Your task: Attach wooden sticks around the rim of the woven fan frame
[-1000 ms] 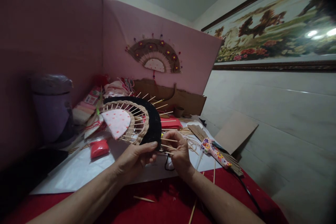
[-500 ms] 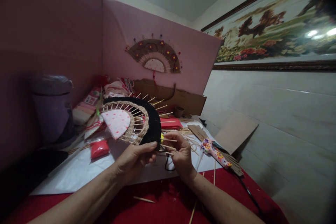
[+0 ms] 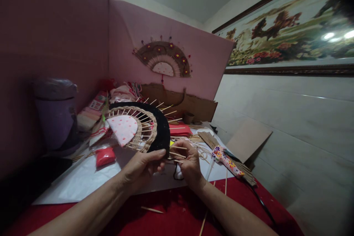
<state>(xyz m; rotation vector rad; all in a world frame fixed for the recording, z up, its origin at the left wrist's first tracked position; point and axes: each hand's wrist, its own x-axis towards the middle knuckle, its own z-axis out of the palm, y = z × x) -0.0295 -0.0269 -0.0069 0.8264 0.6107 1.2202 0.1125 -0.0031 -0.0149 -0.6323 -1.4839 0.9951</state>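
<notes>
A handmade fan [image 3: 162, 125] is held up over the table, with a black outer band, a woven cord ring and thin wooden sticks poking past its edge. Its inner half-disc [image 3: 123, 129] is white cloth with pink dots. My left hand [image 3: 146, 164] is closed on the lower end of the black band, thumb on top. At the stick ends beside it, my right hand [image 3: 190, 160] has its fingers curled round the lowest sticks [image 3: 177, 154]. Dark yarn [image 3: 175, 171] hangs just below between the hands; whether the right fingers also pinch it is hidden.
A finished-looking fan [image 3: 163, 59] hangs on the pink board behind. A flower-patterned glue gun [image 3: 227, 161] lies right, near corrugated cardboard strips [image 3: 208, 139]. Left are a red packet [image 3: 105, 156] and a purple bin [image 3: 56, 118]. Loose sticks [image 3: 152, 210] lie on the red cloth.
Both hands and the fan stay almost in place. The right fingers have shifted very slightly at the stick ends.
</notes>
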